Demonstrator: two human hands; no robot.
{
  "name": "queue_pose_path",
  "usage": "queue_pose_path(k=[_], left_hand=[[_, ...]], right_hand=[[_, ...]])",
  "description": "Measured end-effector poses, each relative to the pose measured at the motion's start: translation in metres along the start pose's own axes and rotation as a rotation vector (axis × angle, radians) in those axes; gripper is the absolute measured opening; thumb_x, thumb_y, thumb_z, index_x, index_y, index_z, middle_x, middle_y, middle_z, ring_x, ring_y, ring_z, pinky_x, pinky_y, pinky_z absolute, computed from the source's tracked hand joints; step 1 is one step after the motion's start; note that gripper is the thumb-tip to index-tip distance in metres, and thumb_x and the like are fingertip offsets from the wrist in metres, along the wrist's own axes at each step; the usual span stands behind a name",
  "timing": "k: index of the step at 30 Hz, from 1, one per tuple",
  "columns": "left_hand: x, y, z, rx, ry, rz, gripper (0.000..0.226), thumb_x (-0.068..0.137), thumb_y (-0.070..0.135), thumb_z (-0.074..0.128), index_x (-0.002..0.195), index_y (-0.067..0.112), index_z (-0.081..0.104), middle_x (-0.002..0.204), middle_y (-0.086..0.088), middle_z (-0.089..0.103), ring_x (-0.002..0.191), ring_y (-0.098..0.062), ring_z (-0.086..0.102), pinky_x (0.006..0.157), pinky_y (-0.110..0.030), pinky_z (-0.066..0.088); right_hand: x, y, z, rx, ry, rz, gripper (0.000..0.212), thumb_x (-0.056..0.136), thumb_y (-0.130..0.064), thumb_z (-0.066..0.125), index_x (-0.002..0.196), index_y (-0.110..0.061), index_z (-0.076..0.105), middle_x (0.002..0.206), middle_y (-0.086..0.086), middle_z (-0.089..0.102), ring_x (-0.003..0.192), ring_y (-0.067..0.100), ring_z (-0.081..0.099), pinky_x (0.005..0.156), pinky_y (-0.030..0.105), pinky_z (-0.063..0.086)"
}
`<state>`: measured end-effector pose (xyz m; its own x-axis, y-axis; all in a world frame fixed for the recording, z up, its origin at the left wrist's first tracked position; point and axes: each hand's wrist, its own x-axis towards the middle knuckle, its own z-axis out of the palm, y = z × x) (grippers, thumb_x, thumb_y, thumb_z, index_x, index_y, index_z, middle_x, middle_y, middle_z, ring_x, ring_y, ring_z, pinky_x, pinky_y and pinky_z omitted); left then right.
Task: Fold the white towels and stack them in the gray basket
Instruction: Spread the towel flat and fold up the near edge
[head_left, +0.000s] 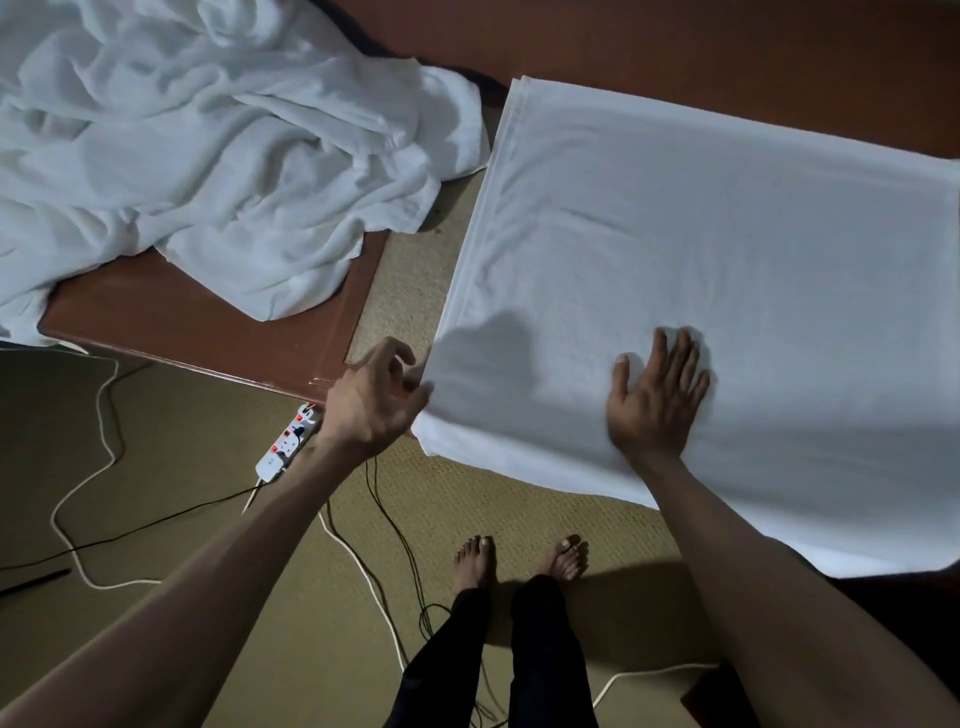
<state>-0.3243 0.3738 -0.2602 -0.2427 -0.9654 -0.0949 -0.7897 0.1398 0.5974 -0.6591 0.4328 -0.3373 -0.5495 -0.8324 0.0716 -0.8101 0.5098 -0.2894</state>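
Nearest, on the carpet: white power strip with red switches, no writing legible. Beyond it, pinches the near left corner of the flat, part-folded white terry towel with the left hand and presses it onto the brown tabletop with the right hand spread flat, fingers straight. Farther left, crumpled heap of unfolded white towels waiting on a second brown tabletop; judged an early stage, no gray basket in view, nothing seen stacked.
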Motion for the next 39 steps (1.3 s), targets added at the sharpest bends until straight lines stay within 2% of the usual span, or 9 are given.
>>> queue_pose_path(k=[5,9,12,17,21,24,27,33,39], left_hand=[[0.004,0.061,0.080,0.004,0.031,0.300,0.030,0.102,0.032,0.058,0.124,0.012,0.061,0.126,-0.007,0.060,0.116,-0.022,0.053,0.093,-0.041,0.047],[0.010,0.076,0.132,0.165,-0.171,0.330,0.057,0.110,0.045,0.035,0.161,0.018,0.030,0.170,-0.008,0.021,0.158,-0.023,0.013,0.128,-0.045,0.013],[0.009,0.050,0.123,0.301,-0.202,0.374,0.063,0.111,0.050,0.027,0.165,0.025,0.009,0.173,0.000,-0.002,0.159,-0.015,-0.006,0.129,-0.045,0.002],[0.006,0.001,0.078,0.432,-0.237,0.321,0.066,0.108,0.060,0.019,0.164,0.033,-0.003,0.172,0.008,-0.012,0.158,-0.012,-0.013,0.128,-0.050,0.005],[0.006,0.002,0.070,0.343,-0.196,0.254,0.064,0.108,0.057,0.024,0.165,0.029,0.012,0.173,0.004,0.000,0.159,-0.015,-0.008,0.127,-0.054,0.001],[0.027,0.036,0.084,0.230,-0.096,0.228,0.056,0.108,0.045,0.039,0.157,0.018,0.034,0.169,-0.006,0.024,0.159,-0.021,0.006,0.128,-0.052,0.002],[0.074,0.089,0.117,0.140,-0.082,0.276,0.053,0.109,0.033,0.037,0.157,0.011,0.035,0.168,-0.012,0.027,0.158,-0.027,0.013,0.128,-0.049,0.010],[0.161,0.150,0.173,0.223,-0.223,0.307,0.064,0.110,0.045,0.025,0.165,0.018,0.009,0.173,-0.006,0.001,0.159,-0.024,-0.003,0.128,-0.046,0.001],[0.191,0.099,0.144,0.375,-0.198,0.323,0.076,0.097,0.078,0.020,0.163,0.042,0.004,0.172,0.011,-0.004,0.158,-0.014,-0.008,0.128,-0.045,-0.005]], right_hand=[[-0.001,0.001,0.003,-0.021,0.015,0.002,0.062,0.105,-0.048,0.035,0.157,-0.014,0.029,0.167,0.014,0.021,0.155,0.032,0.018,0.125,0.053,0.013],[-0.001,0.002,0.002,-0.028,0.003,0.004,0.062,0.105,-0.049,0.033,0.158,-0.016,0.027,0.168,0.012,0.019,0.155,0.030,0.016,0.126,0.050,0.012],[-0.001,0.003,0.002,-0.040,0.027,-0.011,0.061,0.105,-0.048,0.034,0.157,-0.015,0.030,0.167,0.012,0.022,0.154,0.031,0.020,0.125,0.051,0.015],[-0.001,0.002,0.003,-0.030,0.027,-0.025,0.061,0.106,-0.046,0.037,0.156,-0.013,0.031,0.167,0.014,0.022,0.154,0.033,0.020,0.124,0.053,0.015],[0.003,0.006,0.004,-0.034,0.030,-0.062,0.059,0.105,-0.044,0.043,0.153,-0.010,0.037,0.163,0.018,0.030,0.149,0.037,0.028,0.118,0.056,0.024],[0.017,0.007,0.000,0.038,0.154,-0.060,0.040,0.098,-0.034,0.055,0.130,-0.011,0.058,0.145,0.015,0.051,0.133,0.037,0.047,0.100,0.050,0.038],[0.042,0.006,-0.001,0.142,0.256,-0.061,0.024,0.089,-0.021,0.058,0.111,-0.012,0.064,0.127,0.009,0.061,0.119,0.035,0.055,0.092,0.046,0.043],[0.108,0.011,0.012,0.037,0.026,0.036,0.061,0.098,-0.040,0.041,0.148,-0.005,0.041,0.160,0.021,0.033,0.148,0.036,0.029,0.118,0.053,0.023],[0.100,0.026,0.025,-0.071,0.135,-0.066,0.062,0.105,-0.047,0.032,0.154,-0.009,0.035,0.163,0.019,0.030,0.151,0.035,0.026,0.121,0.053,0.019]])
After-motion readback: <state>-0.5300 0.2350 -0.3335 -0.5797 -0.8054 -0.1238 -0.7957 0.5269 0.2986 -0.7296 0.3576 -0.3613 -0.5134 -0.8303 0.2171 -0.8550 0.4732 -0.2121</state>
